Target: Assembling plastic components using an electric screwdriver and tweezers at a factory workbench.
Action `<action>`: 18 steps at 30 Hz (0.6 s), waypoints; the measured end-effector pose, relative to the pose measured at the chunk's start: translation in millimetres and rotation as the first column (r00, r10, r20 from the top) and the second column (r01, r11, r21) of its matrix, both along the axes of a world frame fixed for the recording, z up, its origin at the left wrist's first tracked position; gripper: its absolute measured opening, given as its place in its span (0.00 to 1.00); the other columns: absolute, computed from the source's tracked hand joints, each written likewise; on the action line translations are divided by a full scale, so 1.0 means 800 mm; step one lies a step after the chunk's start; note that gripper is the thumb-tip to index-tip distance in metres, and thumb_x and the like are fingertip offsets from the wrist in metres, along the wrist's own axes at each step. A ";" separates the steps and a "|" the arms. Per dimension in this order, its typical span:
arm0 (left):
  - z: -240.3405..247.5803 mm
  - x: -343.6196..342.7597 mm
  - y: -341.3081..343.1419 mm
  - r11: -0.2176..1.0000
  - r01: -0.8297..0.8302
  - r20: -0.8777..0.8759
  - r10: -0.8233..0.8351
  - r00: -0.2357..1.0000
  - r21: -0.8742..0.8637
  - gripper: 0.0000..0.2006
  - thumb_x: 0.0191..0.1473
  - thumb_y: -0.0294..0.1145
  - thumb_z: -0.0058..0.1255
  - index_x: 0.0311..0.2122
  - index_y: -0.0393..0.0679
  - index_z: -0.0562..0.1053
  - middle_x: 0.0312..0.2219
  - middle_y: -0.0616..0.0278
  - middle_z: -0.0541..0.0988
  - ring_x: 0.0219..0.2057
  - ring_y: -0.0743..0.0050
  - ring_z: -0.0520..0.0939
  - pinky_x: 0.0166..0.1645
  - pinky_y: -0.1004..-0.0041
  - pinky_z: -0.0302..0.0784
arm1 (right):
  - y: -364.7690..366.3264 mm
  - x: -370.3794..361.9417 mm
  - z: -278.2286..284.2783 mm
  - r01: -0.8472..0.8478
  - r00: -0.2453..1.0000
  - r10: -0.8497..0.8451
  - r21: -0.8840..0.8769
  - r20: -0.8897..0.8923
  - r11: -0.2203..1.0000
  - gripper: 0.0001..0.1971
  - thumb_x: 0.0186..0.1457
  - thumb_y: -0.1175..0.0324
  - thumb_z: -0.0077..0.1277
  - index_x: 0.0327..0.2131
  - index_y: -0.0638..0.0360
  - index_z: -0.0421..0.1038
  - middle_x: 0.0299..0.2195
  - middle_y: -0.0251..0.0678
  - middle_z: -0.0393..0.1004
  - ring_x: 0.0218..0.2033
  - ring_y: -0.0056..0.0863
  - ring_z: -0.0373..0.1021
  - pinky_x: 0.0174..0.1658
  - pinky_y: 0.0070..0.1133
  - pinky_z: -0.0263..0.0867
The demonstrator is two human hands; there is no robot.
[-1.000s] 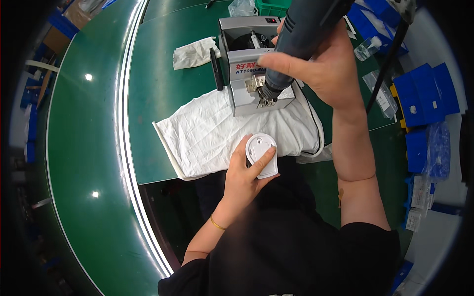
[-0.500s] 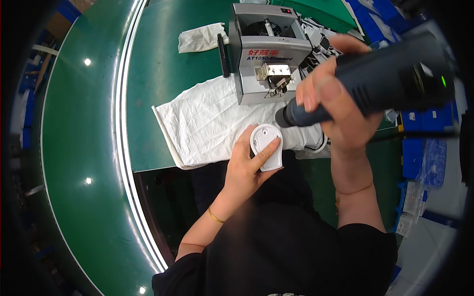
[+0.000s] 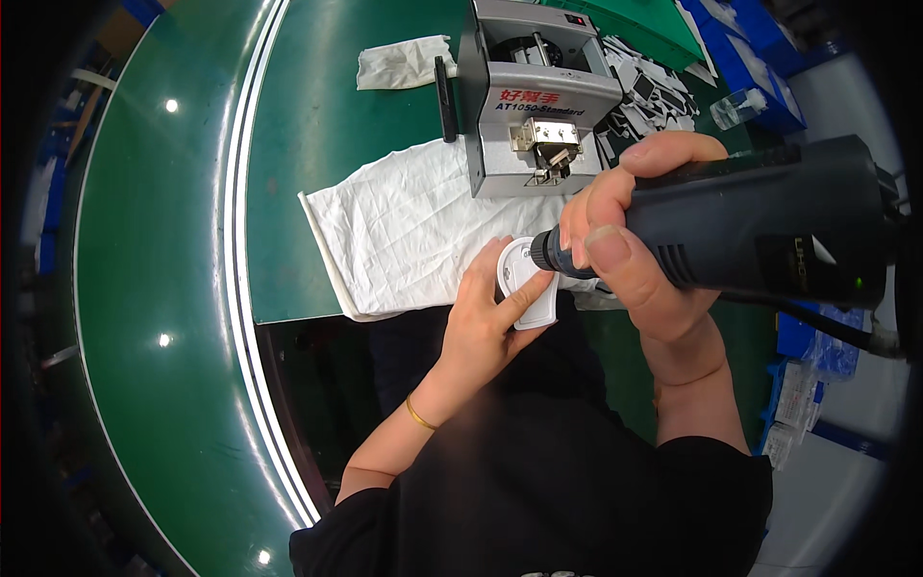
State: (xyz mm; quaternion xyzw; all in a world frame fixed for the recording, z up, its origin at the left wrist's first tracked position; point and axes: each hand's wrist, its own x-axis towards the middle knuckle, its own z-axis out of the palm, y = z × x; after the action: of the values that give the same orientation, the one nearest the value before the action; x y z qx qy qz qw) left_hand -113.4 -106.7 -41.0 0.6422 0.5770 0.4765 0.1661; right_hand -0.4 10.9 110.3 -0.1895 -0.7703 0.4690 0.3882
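My left hand (image 3: 488,310) grips a small white plastic housing (image 3: 535,310), rounded at the far end, with the thumb lying across its face. Wrapped around a dark electric screwdriver (image 3: 760,226) is my right hand (image 3: 646,245), closed on the front part of the body. The screwdriver lies nearly level, its ribbed nose pointing left at the upper part of the housing. The nose covers part of the housing, and I cannot tell whether its tip touches it. A white cloth (image 3: 413,226) lies on the green table just beyond my left hand.
A grey metal machine (image 3: 538,96) stands at the back of the table (image 3: 298,125). Left of it lies a smaller white cloth (image 3: 404,63); to its right are scattered black and white pieces (image 3: 649,91). A green conveyor belt (image 3: 154,260) runs along the left, and a cable trails from the screwdriver.
The screwdriver has moved left and nearer, so its nose now overlaps the white housing. My left hand keeps its hold on the housing. The whole view has shifted slightly.
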 end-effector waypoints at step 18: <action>-0.002 -0.001 -0.001 1.000 0.017 0.013 -0.017 1.000 -0.002 0.35 0.36 0.28 0.69 0.55 0.57 0.74 0.58 0.42 0.64 0.58 0.37 0.68 0.59 0.55 0.69 | -0.001 -0.021 -0.019 0.052 0.980 -0.063 -0.065 -0.188 0.997 0.16 0.48 0.80 0.59 0.41 0.70 0.67 0.27 0.34 0.72 0.23 0.16 0.68 0.28 0.15 0.64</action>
State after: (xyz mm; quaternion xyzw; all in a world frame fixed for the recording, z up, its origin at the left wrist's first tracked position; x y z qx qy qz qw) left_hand -114.3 -107.3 -42.5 0.6438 0.5711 0.4783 0.1745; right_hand -17.0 9.9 95.2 -0.1778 -0.7096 0.4964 0.4674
